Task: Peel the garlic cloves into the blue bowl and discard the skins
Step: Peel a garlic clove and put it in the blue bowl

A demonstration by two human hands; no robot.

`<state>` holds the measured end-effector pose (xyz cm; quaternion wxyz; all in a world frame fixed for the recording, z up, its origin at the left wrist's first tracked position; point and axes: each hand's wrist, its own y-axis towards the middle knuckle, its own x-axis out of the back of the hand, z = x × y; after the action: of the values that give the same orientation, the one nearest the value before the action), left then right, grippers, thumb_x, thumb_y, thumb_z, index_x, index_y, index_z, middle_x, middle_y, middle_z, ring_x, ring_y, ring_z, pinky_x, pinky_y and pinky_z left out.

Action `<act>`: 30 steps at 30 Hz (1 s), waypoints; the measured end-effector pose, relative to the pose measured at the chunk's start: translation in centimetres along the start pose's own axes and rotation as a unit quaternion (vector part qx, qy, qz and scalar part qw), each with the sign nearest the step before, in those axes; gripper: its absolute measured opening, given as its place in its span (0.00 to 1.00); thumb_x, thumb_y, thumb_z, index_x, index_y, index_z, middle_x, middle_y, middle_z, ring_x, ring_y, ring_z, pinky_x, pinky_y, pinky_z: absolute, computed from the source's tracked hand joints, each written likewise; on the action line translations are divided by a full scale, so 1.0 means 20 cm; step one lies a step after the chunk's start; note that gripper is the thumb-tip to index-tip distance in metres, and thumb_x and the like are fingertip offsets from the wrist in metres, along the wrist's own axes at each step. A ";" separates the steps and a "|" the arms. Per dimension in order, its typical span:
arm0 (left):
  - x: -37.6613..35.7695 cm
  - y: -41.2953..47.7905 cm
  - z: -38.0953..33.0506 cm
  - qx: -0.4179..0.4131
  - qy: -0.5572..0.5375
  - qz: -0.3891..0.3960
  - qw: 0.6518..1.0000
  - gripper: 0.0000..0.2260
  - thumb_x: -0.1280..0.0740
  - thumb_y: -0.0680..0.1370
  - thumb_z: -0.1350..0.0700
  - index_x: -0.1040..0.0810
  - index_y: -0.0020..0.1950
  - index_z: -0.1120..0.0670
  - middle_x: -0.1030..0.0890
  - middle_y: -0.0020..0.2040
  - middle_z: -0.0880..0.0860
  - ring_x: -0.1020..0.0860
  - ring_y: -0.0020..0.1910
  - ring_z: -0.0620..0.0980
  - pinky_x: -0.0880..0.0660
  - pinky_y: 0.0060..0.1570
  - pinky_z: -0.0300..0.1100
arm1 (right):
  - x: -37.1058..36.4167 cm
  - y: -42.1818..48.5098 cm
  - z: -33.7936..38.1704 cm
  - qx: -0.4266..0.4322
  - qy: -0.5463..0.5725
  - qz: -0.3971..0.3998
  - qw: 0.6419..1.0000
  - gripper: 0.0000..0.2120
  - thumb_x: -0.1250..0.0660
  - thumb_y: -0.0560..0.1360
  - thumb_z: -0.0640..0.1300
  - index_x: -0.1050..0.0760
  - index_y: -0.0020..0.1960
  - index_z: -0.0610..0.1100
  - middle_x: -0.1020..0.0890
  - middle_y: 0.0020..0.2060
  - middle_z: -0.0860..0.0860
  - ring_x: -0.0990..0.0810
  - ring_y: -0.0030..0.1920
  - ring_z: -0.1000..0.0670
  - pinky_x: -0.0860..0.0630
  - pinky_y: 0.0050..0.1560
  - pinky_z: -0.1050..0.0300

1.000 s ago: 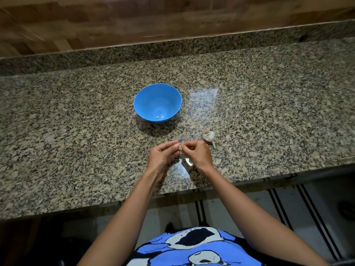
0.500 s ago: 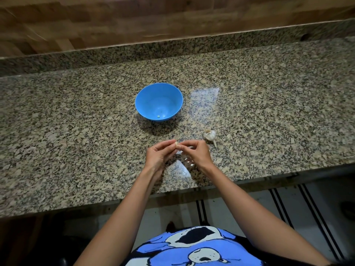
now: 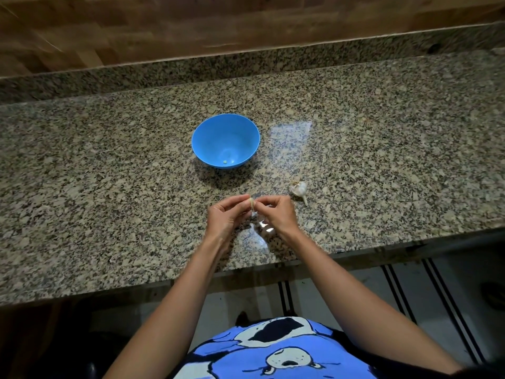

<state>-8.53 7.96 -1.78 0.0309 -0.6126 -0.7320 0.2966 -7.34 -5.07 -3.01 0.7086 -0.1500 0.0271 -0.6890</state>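
A blue bowl [image 3: 225, 140] stands on the granite counter [image 3: 109, 173] with one small pale peeled clove [image 3: 224, 161] at its bottom. In front of it, my left hand [image 3: 224, 216] and my right hand [image 3: 276, 213] meet fingertip to fingertip and pinch a small garlic clove [image 3: 251, 201] between them, just above the counter. Thin pale skin hangs below the clove. The rest of the garlic bulb [image 3: 299, 189], white with a short stalk, lies on the counter to the right of my right hand.
A few pale skin scraps [image 3: 266, 227] lie on the counter under my hands. A granite backsplash and a wooden wall [image 3: 246, 20] close the far side. The counter's front edge runs just below my wrists.
My hands stay together on the clove and have shifted only slightly. The fingers have worked at the skin. Bowl and bulb have not moved.
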 end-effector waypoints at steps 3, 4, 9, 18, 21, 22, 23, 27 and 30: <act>-0.02 -0.01 0.00 -0.021 0.038 0.001 0.999 0.06 0.28 0.69 0.65 0.17 0.45 0.59 0.16 0.46 0.58 0.17 0.42 0.52 0.21 0.38 0.36 | -0.01 -0.01 -0.01 0.016 -0.025 -0.022 0.999 0.01 0.28 0.70 0.45 0.18 0.40 0.48 0.16 0.36 0.52 0.17 0.39 0.50 0.19 0.44 0.48; -0.02 -0.02 -0.01 -0.021 0.047 0.002 0.999 0.06 0.27 0.69 0.65 0.17 0.45 0.59 0.16 0.46 0.57 0.17 0.41 0.52 0.21 0.38 0.36 | -0.01 -0.02 -0.01 0.018 -0.028 -0.027 0.999 0.02 0.28 0.71 0.45 0.18 0.41 0.48 0.16 0.36 0.52 0.17 0.39 0.50 0.19 0.43 0.49; 0.00 -0.01 -0.04 0.013 0.020 0.023 0.999 0.09 0.28 0.69 0.66 0.19 0.48 0.62 0.16 0.44 0.58 0.17 0.39 0.51 0.20 0.38 0.36 | 0.00 -0.04 0.03 -0.001 0.041 0.007 0.999 0.05 0.29 0.71 0.40 0.19 0.39 0.48 0.16 0.37 0.48 0.18 0.41 0.43 0.20 0.43 0.48; 0.02 0.00 -0.01 -0.002 -0.002 0.015 1.000 0.08 0.31 0.71 0.69 0.18 0.49 0.62 0.16 0.42 0.59 0.18 0.36 0.50 0.20 0.35 0.36 | 0.00 -0.04 0.04 -0.120 0.112 0.020 0.986 0.04 0.33 0.73 0.38 0.19 0.42 0.42 0.18 0.35 0.46 0.22 0.32 0.50 0.27 0.33 0.56; 0.02 0.00 0.00 -0.031 0.035 0.001 0.999 0.07 0.32 0.72 0.69 0.19 0.48 0.62 0.17 0.42 0.58 0.19 0.35 0.50 0.20 0.35 0.36 | -0.01 -0.04 0.04 -0.154 0.132 0.023 0.979 0.05 0.34 0.75 0.38 0.20 0.42 0.42 0.18 0.35 0.45 0.21 0.31 0.50 0.23 0.32 0.56; 0.02 0.00 0.01 -0.041 0.052 -0.003 0.998 0.07 0.32 0.73 0.69 0.18 0.48 0.61 0.17 0.42 0.57 0.19 0.35 0.50 0.20 0.35 0.36 | -0.01 -0.05 0.05 -0.158 0.144 0.032 0.976 0.04 0.34 0.75 0.39 0.21 0.43 0.42 0.17 0.35 0.46 0.20 0.32 0.50 0.22 0.32 0.57; 0.02 0.00 0.01 -0.053 0.071 -0.006 0.996 0.07 0.32 0.73 0.69 0.18 0.47 0.60 0.16 0.41 0.56 0.18 0.35 0.49 0.20 0.36 0.37 | -0.01 -0.05 0.05 -0.156 0.152 0.042 0.975 0.04 0.33 0.75 0.40 0.21 0.44 0.41 0.17 0.36 0.46 0.19 0.32 0.50 0.21 0.33 0.57; 0.03 0.01 0.01 -0.088 0.130 -0.002 0.988 0.07 0.30 0.72 0.68 0.18 0.45 0.58 0.16 0.41 0.54 0.17 0.39 0.49 0.20 0.39 0.36 | 0.01 -0.05 0.05 -0.129 0.135 0.049 0.981 0.08 0.29 0.71 0.39 0.20 0.49 0.36 0.16 0.39 0.42 0.18 0.32 0.49 0.20 0.34 0.60; 0.02 0.01 0.02 -0.089 0.125 0.008 0.988 0.08 0.28 0.71 0.66 0.18 0.49 0.61 0.16 0.45 0.58 0.17 0.42 0.54 0.20 0.41 0.38 | 0.01 -0.04 0.05 -0.104 0.118 0.009 0.988 0.04 0.29 0.71 0.37 0.20 0.44 0.36 0.17 0.39 0.38 0.19 0.32 0.47 0.20 0.34 0.59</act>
<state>-8.66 8.14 -2.37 0.0654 -0.6511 -0.7407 0.1518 -7.87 -5.12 -1.77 0.6876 -0.1402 0.1828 -0.6886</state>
